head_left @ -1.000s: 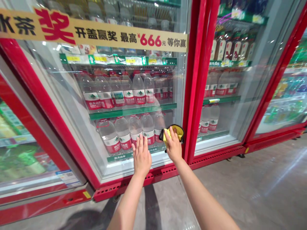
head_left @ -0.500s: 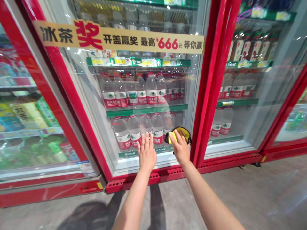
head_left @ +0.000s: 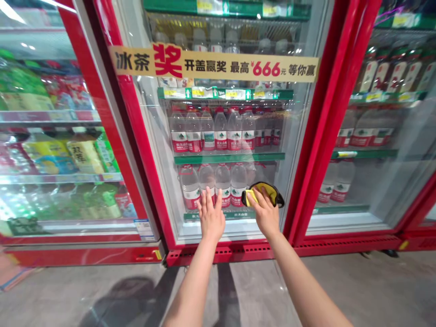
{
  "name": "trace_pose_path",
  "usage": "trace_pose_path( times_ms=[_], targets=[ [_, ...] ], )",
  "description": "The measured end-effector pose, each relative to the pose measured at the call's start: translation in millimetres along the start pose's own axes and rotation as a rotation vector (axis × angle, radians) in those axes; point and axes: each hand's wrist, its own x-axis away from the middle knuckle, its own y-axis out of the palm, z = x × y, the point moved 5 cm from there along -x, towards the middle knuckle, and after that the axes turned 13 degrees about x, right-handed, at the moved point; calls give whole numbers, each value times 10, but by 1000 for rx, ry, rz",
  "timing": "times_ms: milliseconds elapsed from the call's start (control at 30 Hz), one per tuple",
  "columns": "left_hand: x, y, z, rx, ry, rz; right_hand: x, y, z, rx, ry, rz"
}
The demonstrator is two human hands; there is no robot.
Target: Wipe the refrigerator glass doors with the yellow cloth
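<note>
My left hand (head_left: 211,218) is spread with fingers apart, at the lower part of the glass door (head_left: 235,229), and holds nothing. To its right, my right hand (head_left: 265,212) presses a yellow cloth with dark edging (head_left: 272,193) against the same glass, fingers over its left part. Behind the glass, bottles with red and white labels (head_left: 220,131) stand on green-edged shelves. A yellowish banner with a red "666" (head_left: 218,63) runs across the door above both hands.
The red door frame (head_left: 315,131) separates this door from a right-hand cooler with more bottles (head_left: 343,181). A left-hand cooler holds green and yellow drinks (head_left: 85,154). Below is the grey floor (head_left: 252,290), with shadows on it.
The view has shifted, so the cooler and banner appear further right and more of the left cooler shows. Both hands remain low at the door, the cloth still under my right hand.
</note>
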Motion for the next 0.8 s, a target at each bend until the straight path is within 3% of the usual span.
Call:
trace_pose_path(
  times_ms=[100, 200, 267, 333, 433, 533, 600, 667, 733, 800],
  targets=[
    [7, -50, -62, 4, -6, 16, -26, -83, 283, -23, 196, 202],
    [2, -112, -110, -2, -18, 31, -404, -235, 166, -101, 252, 339],
    [-3, -150, -143, -2, -33, 35, -690, -319, -159, -102, 195, 294],
    [-2, -181, -185, 8, -50, 40, -822, -335, -547, -55, 66, 165],
    [25, -220, -275, 24, -77, 58, -600, -255, -908, 6, -195, 21],
    [68, -253, -394, 32, -98, 80, -223, -144, -832, 34, -331, -12],
    [93, -273, -474, 30, -106, 90, -171, -122, -660, 68, -244, 2],
    [108, -292, -544, 26, -117, 106, -320, -165, -579, 91, -88, 23],
    [117, -308, -598, 31, -137, 137, -568, -241, -682, 91, 19, 26],
    [123, -321, -631, 54, -158, 171, -772, -299, -919, 81, 34, 10]
  ],
)
